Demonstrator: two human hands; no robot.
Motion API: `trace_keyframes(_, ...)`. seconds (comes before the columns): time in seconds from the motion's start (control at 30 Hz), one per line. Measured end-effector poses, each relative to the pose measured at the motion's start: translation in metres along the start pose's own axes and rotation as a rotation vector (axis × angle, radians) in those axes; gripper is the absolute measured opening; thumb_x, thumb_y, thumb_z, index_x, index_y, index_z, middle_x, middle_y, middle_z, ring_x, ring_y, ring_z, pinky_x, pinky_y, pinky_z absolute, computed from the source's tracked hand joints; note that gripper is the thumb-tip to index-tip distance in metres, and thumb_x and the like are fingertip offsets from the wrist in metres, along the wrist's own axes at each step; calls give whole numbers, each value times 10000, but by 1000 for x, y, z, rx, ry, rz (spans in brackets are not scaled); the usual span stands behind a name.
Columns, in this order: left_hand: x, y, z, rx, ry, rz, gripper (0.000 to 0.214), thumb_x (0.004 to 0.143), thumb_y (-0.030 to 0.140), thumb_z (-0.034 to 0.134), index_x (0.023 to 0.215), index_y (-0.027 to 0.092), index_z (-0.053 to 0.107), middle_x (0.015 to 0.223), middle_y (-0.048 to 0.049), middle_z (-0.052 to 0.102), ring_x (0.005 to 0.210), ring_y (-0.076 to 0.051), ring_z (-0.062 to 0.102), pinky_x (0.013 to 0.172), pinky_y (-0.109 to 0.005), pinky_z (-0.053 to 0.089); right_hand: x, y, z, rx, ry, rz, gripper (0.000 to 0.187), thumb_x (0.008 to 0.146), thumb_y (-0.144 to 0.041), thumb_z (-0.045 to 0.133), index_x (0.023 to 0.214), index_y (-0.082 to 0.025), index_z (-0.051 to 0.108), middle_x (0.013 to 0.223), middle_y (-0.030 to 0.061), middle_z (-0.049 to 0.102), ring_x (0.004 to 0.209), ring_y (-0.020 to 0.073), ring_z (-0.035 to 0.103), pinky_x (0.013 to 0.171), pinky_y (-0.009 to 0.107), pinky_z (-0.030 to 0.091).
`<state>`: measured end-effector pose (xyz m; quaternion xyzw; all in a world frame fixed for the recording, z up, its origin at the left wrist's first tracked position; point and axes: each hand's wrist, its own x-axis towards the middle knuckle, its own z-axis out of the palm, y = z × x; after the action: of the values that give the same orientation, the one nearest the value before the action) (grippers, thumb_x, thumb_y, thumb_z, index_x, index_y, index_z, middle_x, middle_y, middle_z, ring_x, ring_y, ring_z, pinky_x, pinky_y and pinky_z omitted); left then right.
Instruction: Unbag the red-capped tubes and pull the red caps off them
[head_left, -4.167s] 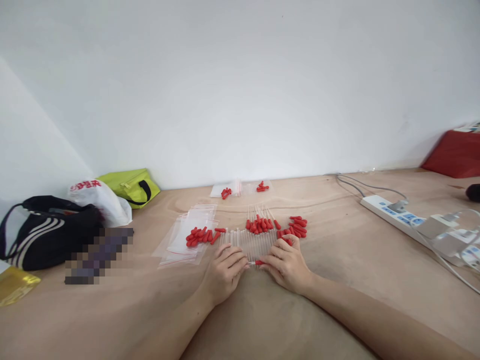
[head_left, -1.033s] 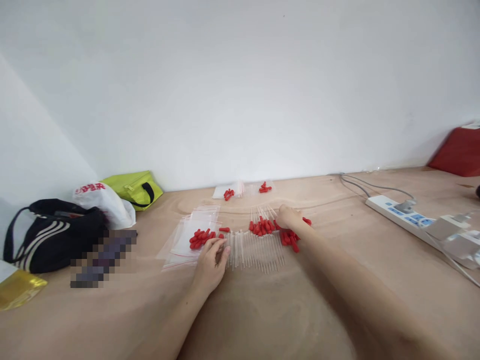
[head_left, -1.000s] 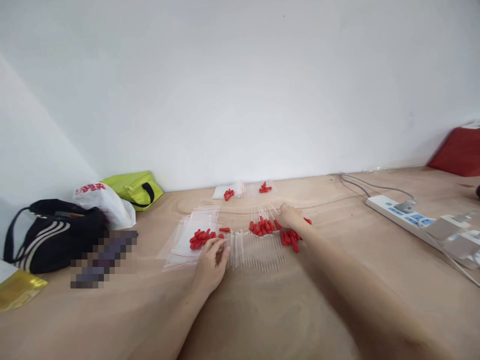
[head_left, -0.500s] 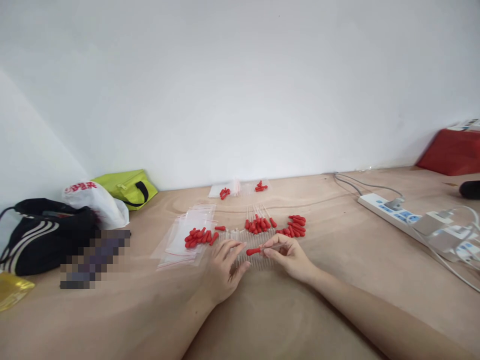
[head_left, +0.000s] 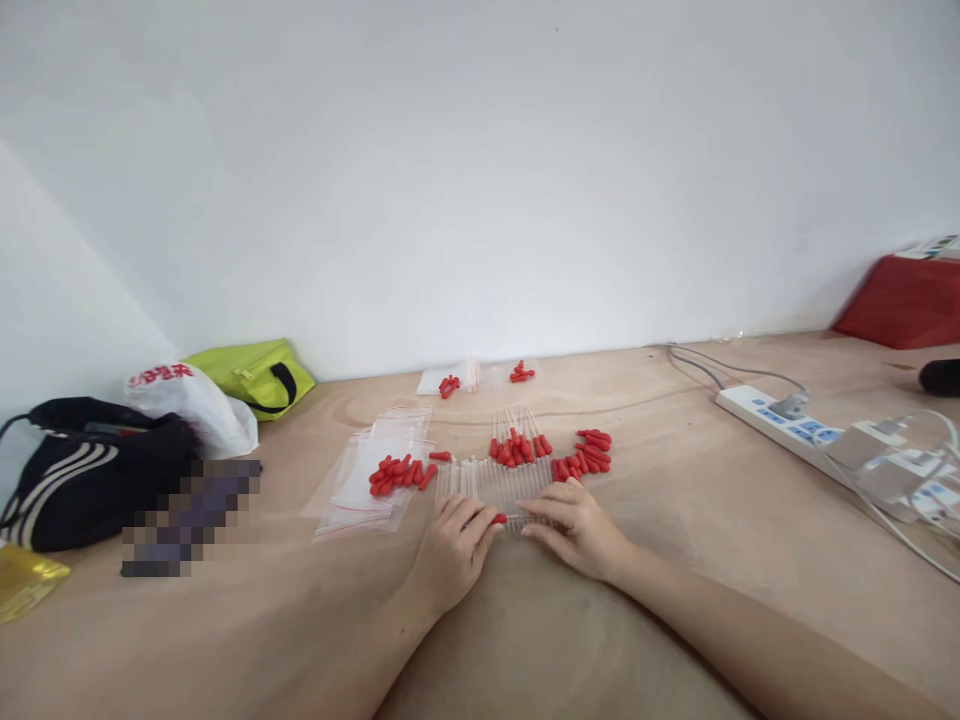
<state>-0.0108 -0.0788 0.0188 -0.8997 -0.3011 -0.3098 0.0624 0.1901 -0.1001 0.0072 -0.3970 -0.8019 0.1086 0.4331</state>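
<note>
My left hand [head_left: 454, 550] is closed, thumb and fingers pinched on the red rubber bulb [head_left: 499, 519] of a dropper. The dropper's clear tube points right, toward my right hand [head_left: 577, 528]. That hand rests low with thumb and fingertips apart around the tube's line; firm contact is not visible. Beneath and beyond both hands lies a row of clear glass tubes [head_left: 495, 485]. Behind the row, several droppers with red bulbs [head_left: 515, 450] lie with their tubes pointing away. More loose red bulbs [head_left: 592, 452] are piled beside my right hand.
Clear zip bags [head_left: 352, 490] lie at left with red bulbs [head_left: 394, 474] on top. Two small bags [head_left: 431, 380] with red pieces lie near the wall. A power strip [head_left: 772, 425] with chargers and cables is at right. Several bags, including a black bag [head_left: 97, 480], stand at left.
The dropper has moved down toward me, and its bulb has passed into my left hand's pinch. My right hand has lowered slightly and its thumb and fingers have parted.
</note>
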Motion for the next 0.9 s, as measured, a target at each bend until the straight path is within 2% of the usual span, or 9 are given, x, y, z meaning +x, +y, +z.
trace_keyframes(0.1, 0, 0, -1, -16, -22, 33, 217, 866, 194, 370, 920, 161, 577, 749, -46, 585, 700, -165, 513, 655, -309, 407, 1, -4, 3, -253, -15, -144, 226, 866, -252, 418, 875, -209, 640, 658, 22, 597, 604, 115, 484, 622, 289, 257)
trace_keyframes(0.2, 0, 1, -5, -56, -69, 53, 290, 843, 136, 342, 1051, 166, 542, 846, -68, 592, 772, -177, 522, 699, -327, 416, 2, -5, 3, -342, -15, -154, 273, 877, -218, 367, 805, -178, 627, 611, 14, 554, 567, 104, 441, 612, 287, 215)
trace_keyframes(0.3, 2, 3, -9, -90, -113, 32, 329, 804, 139, 375, 1100, 174, 514, 917, -80, 588, 835, -190, 525, 751, -355, 410, 1, -4, 1, -361, -23, -138, 280, 880, -216, 351, 790, -175, 613, 607, 7, 539, 559, 103, 421, 618, 285, 205)
trace_keyframes(0.43, 4, 3, -7, -78, -69, 31, 228, 813, 262, 463, 1001, 174, 558, 853, -61, 605, 795, -181, 531, 741, -346, 392, 1, -4, 4, -365, -41, -184, 255, 879, -208, 356, 806, -178, 598, 613, -3, 543, 560, 101, 421, 617, 285, 197)
trace_keyframes(0.5, 4, 3, -4, -54, -57, 38, 182, 838, 282, 451, 914, 182, 582, 785, -38, 616, 738, -162, 530, 724, -329, 381, 1, -6, 6, -380, -44, -210, 250, 876, -201, 359, 796, -173, 595, 600, -7, 535, 554, 98, 421, 615, 286, 193)
trace_keyframes(0.63, 2, 4, -4, -13, -63, 68, 248, 883, 240, 366, 792, 176, 588, 689, -18, 611, 646, -138, 502, 686, -307, 363, 1, -6, 6, -387, -53, -243, 260, 870, -194, 359, 745, -171, 585, 562, -21, 505, 517, 86, 394, 614, 286, 184)
trace_keyframes(0.9, 0, 6, -13, -46, -156, 118, 247, 871, 168, 350, 900, 192, 594, 730, -30, 632, 678, -146, 513, 673, -304, 357, -2, -6, 2, -366, -61, -272, 265, 863, -215, 363, 708, -170, 573, 530, -35, 472, 499, 81, 372, 599, 283, 175)
